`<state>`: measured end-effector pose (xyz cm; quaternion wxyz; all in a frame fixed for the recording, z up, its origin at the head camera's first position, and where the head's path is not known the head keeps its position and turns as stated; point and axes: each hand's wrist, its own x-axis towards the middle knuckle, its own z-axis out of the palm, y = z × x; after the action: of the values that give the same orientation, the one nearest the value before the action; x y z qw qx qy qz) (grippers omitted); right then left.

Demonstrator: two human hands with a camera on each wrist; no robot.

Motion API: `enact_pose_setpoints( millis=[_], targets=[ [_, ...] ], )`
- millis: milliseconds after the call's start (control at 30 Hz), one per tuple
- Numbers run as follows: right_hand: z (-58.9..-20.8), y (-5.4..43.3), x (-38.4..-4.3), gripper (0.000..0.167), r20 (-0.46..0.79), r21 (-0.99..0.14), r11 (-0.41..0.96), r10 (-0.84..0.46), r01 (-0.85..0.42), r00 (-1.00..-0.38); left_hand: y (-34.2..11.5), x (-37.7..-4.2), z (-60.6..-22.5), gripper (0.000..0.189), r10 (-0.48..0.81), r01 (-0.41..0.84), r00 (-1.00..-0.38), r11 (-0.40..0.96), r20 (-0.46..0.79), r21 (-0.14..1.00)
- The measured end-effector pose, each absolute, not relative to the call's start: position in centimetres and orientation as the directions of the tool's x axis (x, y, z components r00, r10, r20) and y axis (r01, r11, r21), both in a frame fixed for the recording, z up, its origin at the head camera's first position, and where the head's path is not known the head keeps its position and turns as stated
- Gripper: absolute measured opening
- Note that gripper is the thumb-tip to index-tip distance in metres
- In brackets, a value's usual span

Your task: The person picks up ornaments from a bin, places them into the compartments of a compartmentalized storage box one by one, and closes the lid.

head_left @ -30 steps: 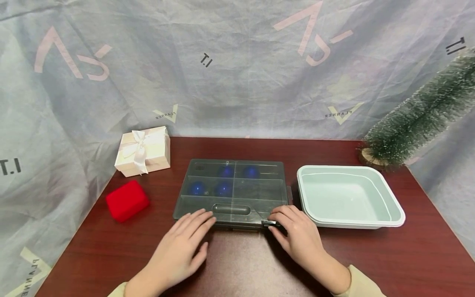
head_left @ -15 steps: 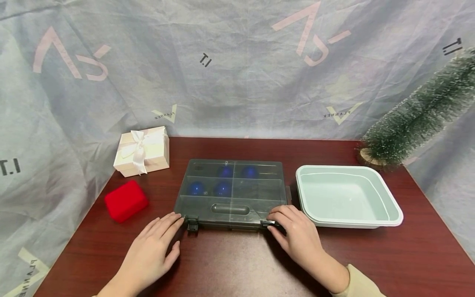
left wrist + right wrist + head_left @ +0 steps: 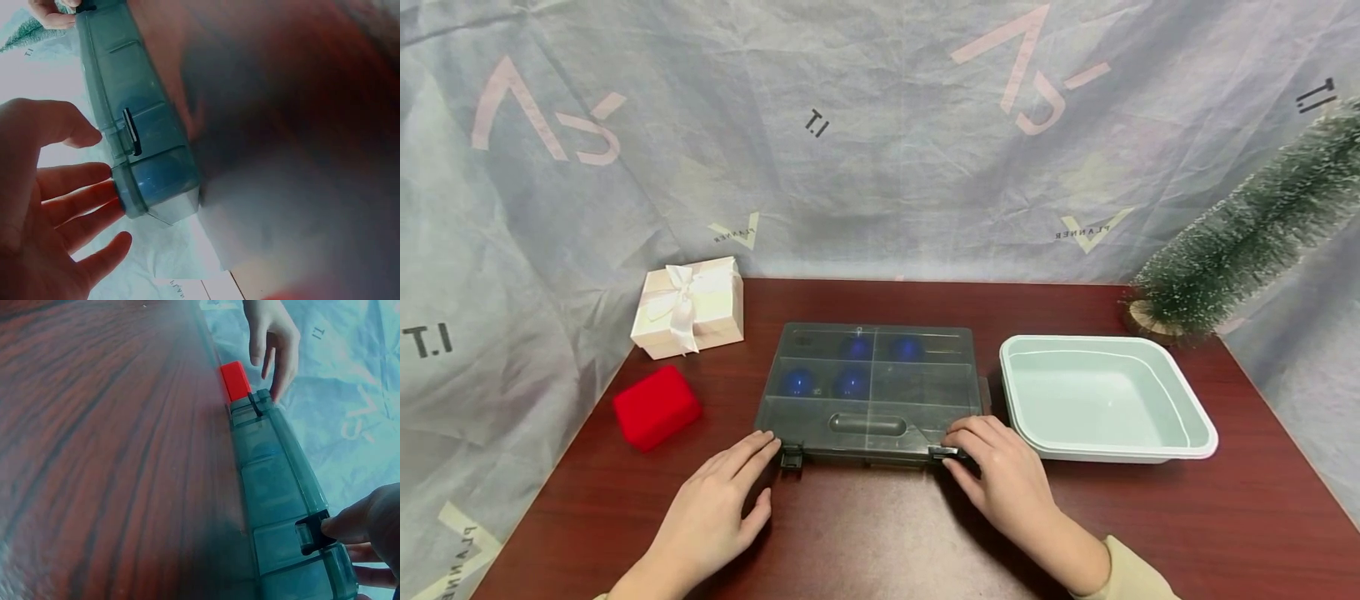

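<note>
A dark translucent compartment box lies with its lid down on the table, several blue balls showing through the lid. At its front left corner, my left hand rests straight fingertips on the lid edge, thumb apart from the box. Beside those fingertips, the left latch sticks out from the front. My right hand grips the front right edge: the thumb presses the right latch while the fingers lie over the lid. Part of that latch is hidden by the thumb.
A pale green tub stands close right of the box. To the left are a red box and a white gift box with a ribbon bow. A small artificial tree stands at the back right, before a cloth backdrop.
My left hand has slid left along the front edge to the box's corner, uncovering the left latch, which sticks out. The right hand has stayed at the right latch.
</note>
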<state>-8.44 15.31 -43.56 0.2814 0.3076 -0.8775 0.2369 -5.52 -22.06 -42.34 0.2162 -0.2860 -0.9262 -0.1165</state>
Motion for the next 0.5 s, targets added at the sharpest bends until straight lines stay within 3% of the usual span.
enact_pose_setpoints(
  millis=[333,400,500],
  targets=[
    [-41.8,14.4,-8.2,0.024,0.574,-0.194,0.724,-0.463,-0.662,-0.675,-22.1,-5.5,-42.4,0.055,0.442,0.566,-0.766,0.808,0.467,0.163],
    [-41.4,13.5,-8.0,0.021,0.575,-0.226,0.685,-0.480,-0.693,-0.662,-22.1,-5.5,-42.3,0.056,0.438,0.561,-0.774,0.810,0.458,0.174],
    [-41.1,11.9,-7.7,0.016,0.558,-0.392,0.527,-0.516,-0.754,-0.650,-22.1,-5.6,-42.2,0.057,0.439,0.555,-0.783,0.813,0.440,0.177]
  ],
)
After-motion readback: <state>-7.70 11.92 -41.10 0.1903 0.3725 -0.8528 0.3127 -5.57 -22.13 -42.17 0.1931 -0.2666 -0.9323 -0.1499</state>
